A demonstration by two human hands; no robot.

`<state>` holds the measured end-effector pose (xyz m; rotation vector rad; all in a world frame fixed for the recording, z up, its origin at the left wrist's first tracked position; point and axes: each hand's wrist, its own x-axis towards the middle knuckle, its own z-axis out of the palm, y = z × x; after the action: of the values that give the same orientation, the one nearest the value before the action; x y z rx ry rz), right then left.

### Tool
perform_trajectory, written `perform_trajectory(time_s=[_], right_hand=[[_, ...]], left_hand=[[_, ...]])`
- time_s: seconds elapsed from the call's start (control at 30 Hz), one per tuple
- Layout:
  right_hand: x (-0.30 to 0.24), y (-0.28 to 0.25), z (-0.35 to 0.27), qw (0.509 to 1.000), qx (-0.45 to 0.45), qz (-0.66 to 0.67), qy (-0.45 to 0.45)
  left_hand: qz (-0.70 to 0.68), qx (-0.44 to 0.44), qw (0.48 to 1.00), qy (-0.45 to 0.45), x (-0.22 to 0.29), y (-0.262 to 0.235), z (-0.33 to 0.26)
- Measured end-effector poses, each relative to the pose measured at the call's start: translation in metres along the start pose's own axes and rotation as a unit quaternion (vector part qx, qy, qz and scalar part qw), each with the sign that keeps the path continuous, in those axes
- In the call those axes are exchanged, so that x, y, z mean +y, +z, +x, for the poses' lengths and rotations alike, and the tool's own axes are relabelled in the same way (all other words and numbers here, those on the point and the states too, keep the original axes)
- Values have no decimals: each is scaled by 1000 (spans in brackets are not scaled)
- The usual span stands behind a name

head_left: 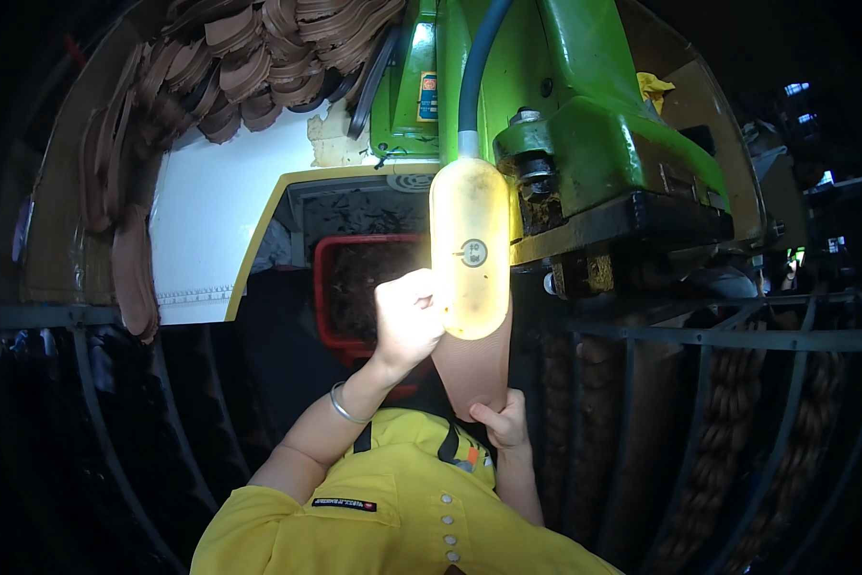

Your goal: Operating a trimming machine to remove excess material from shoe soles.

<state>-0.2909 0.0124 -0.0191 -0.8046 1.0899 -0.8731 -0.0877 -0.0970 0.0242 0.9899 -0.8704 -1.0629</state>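
A brown shoe sole stretches from near my body up beneath a lit, rounded yellow lamp, which hides its far part. At its near end, my right hand is closed on it, thumb on top. My left hand has its fingers curled at the sole's left edge, beside the lamp. The lamp covers the fingertips of this hand. Behind and to the right stands a green machine with a dark metal arm; where the sole meets the machine cannot be seen.
Many brown soles lie heaped at the back left, around a white board. Below the machine sits a red bin with dark scraps. Metal racks holding more soles stand on the right; a rack is also at left.
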Motion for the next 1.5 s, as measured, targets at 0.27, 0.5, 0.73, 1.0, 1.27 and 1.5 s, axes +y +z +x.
perform_trajectory(time_s=[0.27, 0.5, 0.73, 1.0, 1.27, 1.5], right_hand=[[-89, 6, 42, 927, 111, -269, -236], [-126, 53, 83, 863, 0, -354, -360], [-102, 53, 92, 932, 58, -173, -312], [-99, 65, 86, 956, 93, -92, -262], [-108, 88, 100, 953, 14, -131, -272], [-70, 48, 83, 953, -101, -236, -158]], left_hand=[[389, -29, 919, 56, 33, -56, -15], [347, -179, 918, 63, 35, -35, -25], [238, -183, 953, 49, 36, -10, -2], [131, -87, 987, 25, 5, -3, 1], [15, 58, 998, 31, -11, -19, -24], [-3, -12, 999, 36, -2, -26, -24]])
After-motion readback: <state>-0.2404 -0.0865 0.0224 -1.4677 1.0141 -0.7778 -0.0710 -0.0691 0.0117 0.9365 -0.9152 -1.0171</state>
